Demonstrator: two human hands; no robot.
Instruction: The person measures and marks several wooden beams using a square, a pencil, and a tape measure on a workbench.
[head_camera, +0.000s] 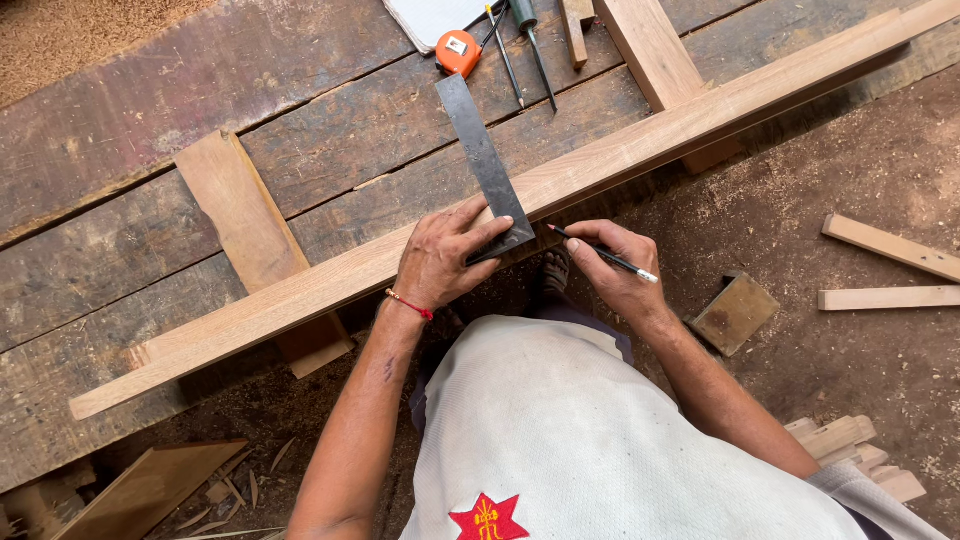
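Observation:
A long pale wooden plank (300, 290) lies slantwise along the near edge of a dark workbench (120, 220). A dark metal try square (485, 165) rests across the plank. My left hand (440, 260), with a red thread at the wrist, presses the square's lower end against the plank's near edge. My right hand (620, 270) holds a black pencil (605, 255) with its tip touching the plank just right of the square's blade.
An orange tape measure (459, 51), a pen, a screwdriver (532, 40) and a white cloth lie at the bench's far side. Short wood blocks (250, 225) support the plank. Offcuts (885, 270), a small block (735, 313) and sawdust cover the dirt floor.

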